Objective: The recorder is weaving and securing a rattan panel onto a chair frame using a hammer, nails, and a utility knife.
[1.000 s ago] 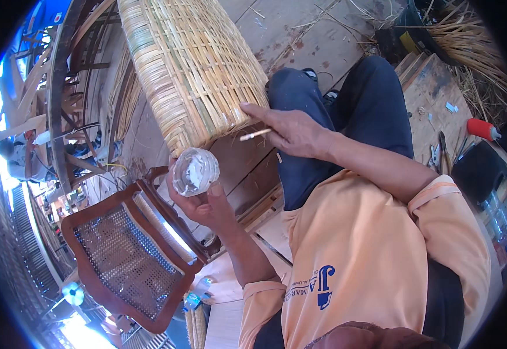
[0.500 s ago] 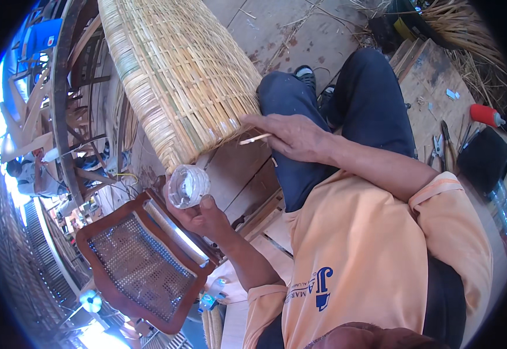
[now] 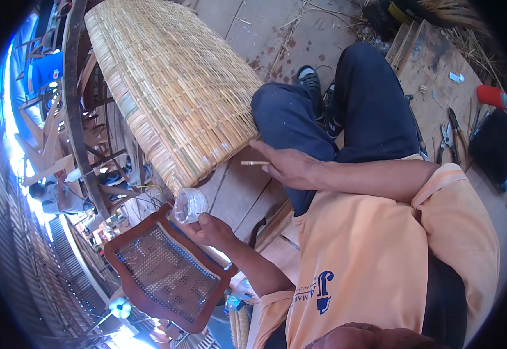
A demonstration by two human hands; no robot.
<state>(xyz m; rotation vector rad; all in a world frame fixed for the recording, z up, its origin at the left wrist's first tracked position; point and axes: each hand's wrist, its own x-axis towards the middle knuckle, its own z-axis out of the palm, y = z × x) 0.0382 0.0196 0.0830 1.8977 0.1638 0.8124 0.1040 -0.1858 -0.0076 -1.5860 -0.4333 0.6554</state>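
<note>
My left hand [image 3: 211, 230] grips a clear, ribbed plastic cup [image 3: 191, 206] with something whitish in it, just under the near left corner of a woven cane panel [image 3: 175, 93]. A short, thin, pale stick [image 3: 255, 163] juts leftward from my right hand [image 3: 293, 167], which is closed around it. The fingers of that hand are by the panel's near edge, next to my knee; whether they touch it cannot be made out. Small whitish spots show along this edge. The panel leans in front of me, to the left of my legs.
A brown-framed chair part with mesh [image 3: 169, 270] stands at lower left. Pliers [image 3: 447, 136], a red bottle [image 3: 492, 96] and a dark bag [image 3: 493, 142] lie on a wooden board [image 3: 436, 70] at right. A person [image 3: 61, 195] is far left, beyond curved wooden frames.
The view has shifted, so the panel and chair part sit lower. My right hand with the stick has drawn slightly back from the panel's edge. The cup is tilted differently in my left hand.
</note>
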